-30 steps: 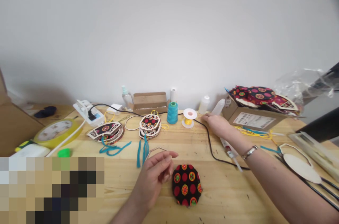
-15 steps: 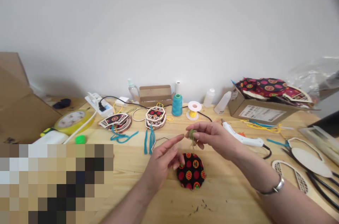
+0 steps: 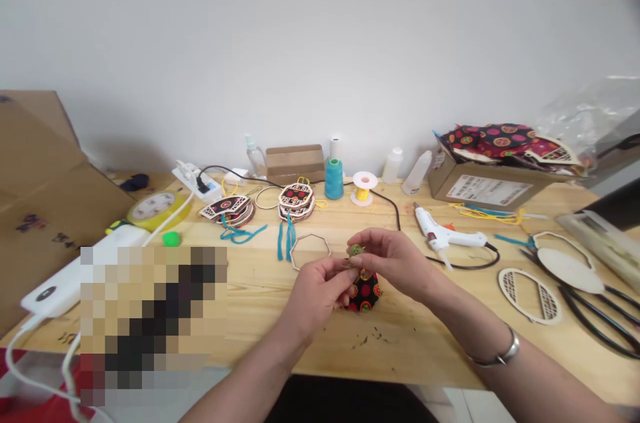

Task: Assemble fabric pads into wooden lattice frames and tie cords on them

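Note:
Both of my hands meet over the middle of the wooden table (image 3: 430,336). My right hand (image 3: 393,263) pinches a small olive-green clump (image 3: 355,250) between thumb and fingertips. My left hand (image 3: 320,289) is closed beside it, its fingertips touching the same clump. Under the hands lies a black fabric pad with red and yellow circles (image 3: 364,293), partly hidden. A thin octagonal wooden ring (image 3: 311,251) lies just behind the left hand.
A white glue gun (image 3: 443,236) with a black cord lies to the right. Oval wooden cut-outs (image 3: 530,285) sit further right, a cardboard box (image 3: 493,191) of printed fabric behind. Finished ornaments (image 3: 297,201), a teal thread cone (image 3: 334,179) and a power strip (image 3: 193,181) line the back.
My right hand left the far side of the table and came to the middle with a green clump. My left hand rose to meet it. The view tilted down.

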Tool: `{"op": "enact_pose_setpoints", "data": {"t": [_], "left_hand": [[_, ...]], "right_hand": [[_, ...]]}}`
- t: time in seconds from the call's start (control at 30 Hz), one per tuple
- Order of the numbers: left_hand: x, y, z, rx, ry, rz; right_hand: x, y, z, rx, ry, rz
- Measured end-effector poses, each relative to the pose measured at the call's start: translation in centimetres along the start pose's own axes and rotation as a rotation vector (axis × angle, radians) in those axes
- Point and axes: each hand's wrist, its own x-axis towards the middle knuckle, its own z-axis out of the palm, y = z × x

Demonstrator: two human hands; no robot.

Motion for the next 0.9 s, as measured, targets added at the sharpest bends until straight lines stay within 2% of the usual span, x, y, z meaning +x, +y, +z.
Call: {"op": "enact_pose_setpoints", "data": {"t": [0.13, 0.27, 0.43, 0.53, 0.73, 0.9], "left_hand": [[-0.8, -0.6, -0.7, -0.010, 0.048, 0.052], [-1.7, -1.1, -1.8, -0.084, 0.084, 0.077], [-2.7, -1.2, -2.4, -0.185, 0.171, 0.143], [-3.3, -1.0, -2.8, -0.240, 0.217, 0.191], [-4.1, -0.6, -4.6, -0.302, 0.311, 0.280], [-4.4, 0.0, -5.6, -0.299, 0.431, 0.350]], "right_hand": [[-1.2, 0.3, -0.3, -0.013, 0.014, 0.040], [-2.4, 0.5, -0.4, 0.078, -0.041, 0.097], [-4.1, 1.0, -0.1, 0.404, -0.044, 0.139], [-5.1, 1.2, -0.4, 0.612, -0.002, 0.153], [-8.0, 1.8, -3.2, 0.652, 0.098, 0.108], [-10.7, 2.2, -6.1, 0.712, 0.258, 0.074]]}}
